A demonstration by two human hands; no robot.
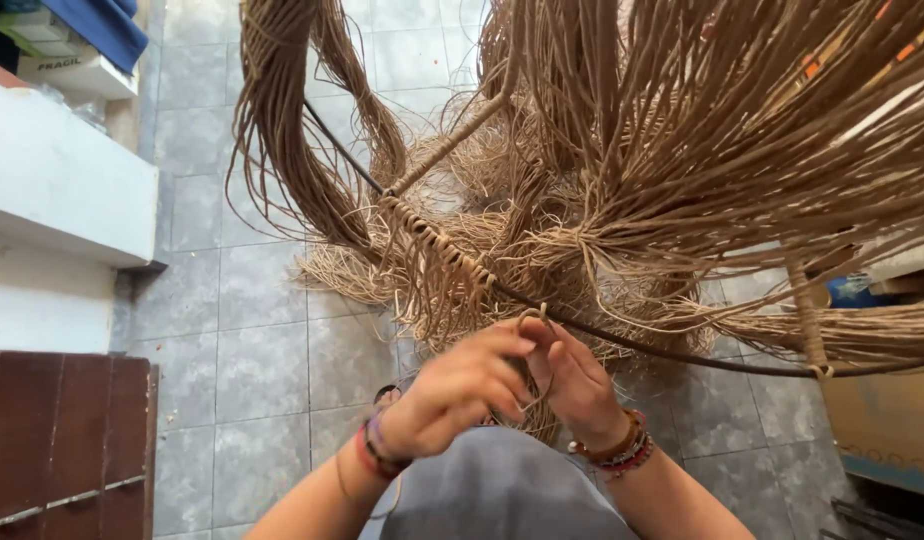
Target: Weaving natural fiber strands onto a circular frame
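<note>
1. The left hand [452,395] and right hand [572,380] are meeting at the middle, both wearing beaded wristbands.
2. Their fingers [510,345] are pinching narrowly around a tan cord strand [534,318], looping it at a thin dark rod [622,340].
3. Beyond, knotted cords [437,240] are lining the rod, with thick cord bundles [702,130] hanging above.
4. Farthest down, grey floor tiles [242,330] are showing.
</note>
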